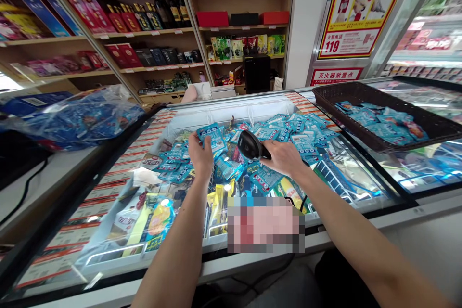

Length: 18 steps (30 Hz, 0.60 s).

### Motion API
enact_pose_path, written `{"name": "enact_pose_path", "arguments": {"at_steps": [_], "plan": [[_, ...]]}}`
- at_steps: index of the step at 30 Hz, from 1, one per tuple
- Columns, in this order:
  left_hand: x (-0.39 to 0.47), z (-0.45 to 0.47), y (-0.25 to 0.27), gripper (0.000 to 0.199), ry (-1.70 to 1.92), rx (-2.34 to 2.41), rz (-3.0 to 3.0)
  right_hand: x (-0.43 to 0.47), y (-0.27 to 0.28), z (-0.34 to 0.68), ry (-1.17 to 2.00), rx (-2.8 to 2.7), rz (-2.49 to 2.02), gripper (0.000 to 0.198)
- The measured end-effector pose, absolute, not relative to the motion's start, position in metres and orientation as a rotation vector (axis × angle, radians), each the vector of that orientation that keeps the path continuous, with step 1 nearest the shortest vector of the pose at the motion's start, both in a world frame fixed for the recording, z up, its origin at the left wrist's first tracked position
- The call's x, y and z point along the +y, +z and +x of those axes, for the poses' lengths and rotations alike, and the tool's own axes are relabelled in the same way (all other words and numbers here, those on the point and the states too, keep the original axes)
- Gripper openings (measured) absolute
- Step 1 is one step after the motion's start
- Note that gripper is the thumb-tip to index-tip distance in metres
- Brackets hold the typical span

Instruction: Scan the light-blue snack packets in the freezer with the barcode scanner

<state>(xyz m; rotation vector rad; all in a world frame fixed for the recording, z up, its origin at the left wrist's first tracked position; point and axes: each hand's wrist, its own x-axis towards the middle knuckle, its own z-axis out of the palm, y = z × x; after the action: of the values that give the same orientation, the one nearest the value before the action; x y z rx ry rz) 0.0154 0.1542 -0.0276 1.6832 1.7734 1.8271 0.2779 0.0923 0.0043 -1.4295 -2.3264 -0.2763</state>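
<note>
My left hand (202,154) grips a small blue packet (212,137) between thumb and fingers, over the glass top of the chest freezer (212,262). In my right hand (283,156) is a black handheld barcode scanner (250,145), its head turned left toward that packet. Many like blue packets (305,127) lie spread on the glass around and beyond both hands. A smaller group of them (173,166) lies left of my left hand. Beside that group is a crumpled white paper (145,176). What the fingers of my right hand do under the scanner's handle is partly hidden.
A dark brown basket (388,142) with more blue packets stands on the right. To the left, a clear plastic bag of blue packets (90,118) rests on a counter. Shelves (249,29) of boxes and bottles stand behind. A cable (267,276) hangs at the freezer's front.
</note>
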Motion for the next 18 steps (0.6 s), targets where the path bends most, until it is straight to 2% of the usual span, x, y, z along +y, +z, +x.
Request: {"name": "enact_pose_path", "arguments": {"at_steps": [9, 15, 18], "plan": [[0.129, 0.019, -0.011, 0.062, 1.528, 2.366, 2.047, 0.096, 0.009, 0.284, -0.304, -2.166, -1.685, 0.029], [0.135, 0.022, -0.026, 0.025, 1.244, 2.055, 2.422, 0.097, 0.007, 0.284, -0.297, -2.145, -1.672, 0.029], [0.139, 0.016, -0.032, 0.015, 1.290, 2.016, 2.384, 0.097, 0.007, 0.284, -0.289, -2.124, -1.676, 0.030]]}}
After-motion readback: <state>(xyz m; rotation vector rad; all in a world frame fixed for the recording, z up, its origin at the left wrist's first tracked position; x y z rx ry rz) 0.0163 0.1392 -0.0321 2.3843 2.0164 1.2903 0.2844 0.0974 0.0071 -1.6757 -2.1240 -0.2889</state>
